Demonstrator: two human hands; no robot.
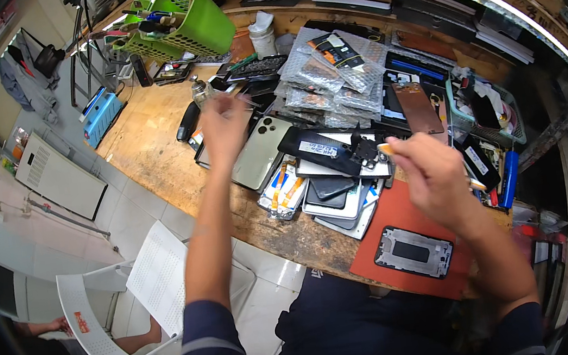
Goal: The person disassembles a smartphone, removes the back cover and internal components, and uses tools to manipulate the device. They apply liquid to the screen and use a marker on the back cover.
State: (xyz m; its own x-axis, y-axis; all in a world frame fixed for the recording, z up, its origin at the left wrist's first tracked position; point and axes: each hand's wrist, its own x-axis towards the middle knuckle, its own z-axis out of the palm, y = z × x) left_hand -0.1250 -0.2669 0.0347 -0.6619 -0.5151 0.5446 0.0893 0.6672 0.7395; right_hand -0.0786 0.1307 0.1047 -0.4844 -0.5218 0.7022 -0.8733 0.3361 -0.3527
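My left hand [223,129] is raised over the left side of the bench, close to a small dispenser bottle [199,90]. Motion smears its fingers, so what they hold, if anything, is unclear. My right hand [433,177] is closed around a slim tool with a pale wooden end [476,184]; its other tip points toward a cluster of small black parts [367,151] on the phone pile. Below that hand a bare phone frame [414,252] lies flat on a reddish-brown mat [372,257]. Between my hands are a greenish phone [253,154] and a black labelled pouch-like piece [316,151].
Bubble-wrapped packets [328,76] are heaped at the back. A green basket [197,21] of tools stands back left; a teal bin [507,118] of parts sits at the right. A white folding chair [158,278] stands left of the bench, with another person's arm [140,337] beside it.
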